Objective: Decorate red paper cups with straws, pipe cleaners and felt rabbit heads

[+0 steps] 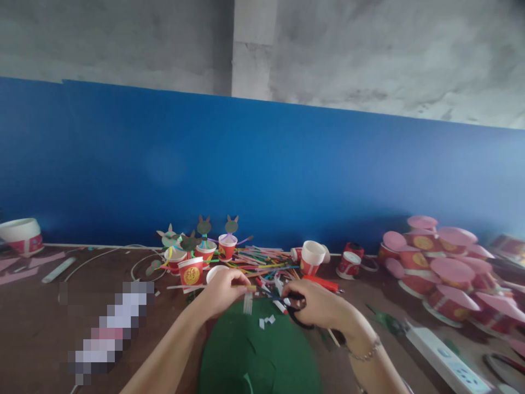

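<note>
My left hand [225, 287] pinches a thin, straw-like stick [252, 288], yellowish at the end past my fingertips; a pale length shows on the other side of the hand. My right hand [318, 300] is closed on dark-handled scissors [301, 320], whose blades point left toward that stick. Below both hands lies a rounded green sheet [260, 355] with small white scraps [266, 322] and a few pale strips [248, 303] on it. Just beyond my right hand's fingers, a white-and-red marker [280, 305] is partly covered.
Red paper cups [191, 273] with animal-head cutouts stand behind my left hand. A pile of coloured sticks [258, 260] lies beside a white-and-red cup [313, 258]. Pink-topped cups [451, 273] are heaped at right, near a power strip [445, 358]. A blue panel [262, 175] closes the back.
</note>
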Demonstrator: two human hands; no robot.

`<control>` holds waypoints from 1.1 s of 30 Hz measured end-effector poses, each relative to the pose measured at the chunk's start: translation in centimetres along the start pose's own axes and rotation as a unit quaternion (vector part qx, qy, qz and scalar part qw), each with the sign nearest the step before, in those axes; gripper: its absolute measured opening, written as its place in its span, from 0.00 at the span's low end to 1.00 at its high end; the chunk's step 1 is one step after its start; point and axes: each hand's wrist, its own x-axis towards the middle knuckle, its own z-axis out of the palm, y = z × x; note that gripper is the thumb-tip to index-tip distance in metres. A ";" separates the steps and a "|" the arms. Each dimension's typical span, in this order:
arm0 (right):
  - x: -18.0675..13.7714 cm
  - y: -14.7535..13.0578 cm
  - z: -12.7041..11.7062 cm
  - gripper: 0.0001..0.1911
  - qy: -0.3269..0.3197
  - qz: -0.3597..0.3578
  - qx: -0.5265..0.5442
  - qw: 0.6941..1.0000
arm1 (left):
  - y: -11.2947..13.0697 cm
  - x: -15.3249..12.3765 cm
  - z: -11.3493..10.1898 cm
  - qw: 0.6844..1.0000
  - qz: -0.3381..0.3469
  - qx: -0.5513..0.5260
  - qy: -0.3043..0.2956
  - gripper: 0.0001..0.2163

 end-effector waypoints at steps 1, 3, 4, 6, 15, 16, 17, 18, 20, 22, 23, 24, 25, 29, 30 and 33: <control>0.1 -0.4 0.1 0.22 0.013 -0.007 0.001 1.000 | 0.1 0.0 0.1 1.000 0.003 0.001 0.000 0.12; 0.3 -1.2 0.5 0.22 0.025 -0.019 0.003 0.999 | 0.1 0.0 0.2 1.000 0.010 0.003 -0.001 0.12; 0.3 -1.4 0.6 0.23 0.026 -0.021 0.003 0.999 | 0.2 -0.1 0.2 1.000 0.014 0.004 -0.001 0.12; 0.5 -1.7 0.9 0.22 0.023 -0.022 -0.001 0.999 | 0.2 -0.1 0.2 1.000 0.019 0.005 -0.003 0.12; 0.6 -1.3 1.0 0.17 0.013 -0.018 0.009 1.000 | 0.5 -0.2 0.2 0.999 0.031 0.019 -0.002 0.09; 0.6 -1.3 1.0 0.16 0.012 -0.019 0.013 1.000 | 0.5 -0.2 0.2 0.999 0.031 0.015 -0.002 0.08; 0.6 -1.2 1.0 0.16 0.011 -0.019 0.015 1.000 | 0.6 -0.2 0.2 0.999 0.030 0.012 -0.003 0.08; 0.6 -1.2 1.0 0.16 0.011 -0.017 0.017 1.000 | 0.6 -0.3 0.2 1.000 0.027 0.008 -0.003 0.08; 0.7 -1.1 1.1 0.15 0.005 -0.013 0.017 1.000 | 0.5 -0.2 0.3 1.000 0.021 0.000 -0.006 0.08; 0.7 -1.2 1.1 0.15 0.004 -0.008 0.010 1.000 | 0.4 -0.2 0.3 1.000 0.011 -0.008 -0.006 0.08; 0.7 -1.2 1.2 0.15 0.005 -0.006 0.006 1.000 | 0.3 -0.1 0.2 1.000 0.006 -0.013 -0.004 0.08; 0.7 -1.3 1.1 0.16 0.004 -0.004 0.004 1.000 | 0.2 -0.1 0.2 1.000 0.000 -0.020 0.000 0.08; 0.6 -1.3 1.1 0.16 0.000 0.000 0.001 1.000 | 0.1 0.0 0.2 0.999 -0.005 -0.031 0.005 0.08; 0.6 -1.5 0.9 0.18 -0.012 0.017 -0.019 1.000 | 0.6 -0.2 0.0 0.990 -0.044 -0.135 0.013 0.11; 0.6 -1.4 0.9 0.18 -0.006 0.022 -0.028 0.999 | 0.8 -0.3 -0.1 0.982 -0.064 -0.179 0.007 0.12; 0.8 -1.3 0.9 0.18 0.017 0.038 -0.050 0.998 | 1.8 -0.6 -0.2 0.932 -0.130 -0.337 -0.031 0.13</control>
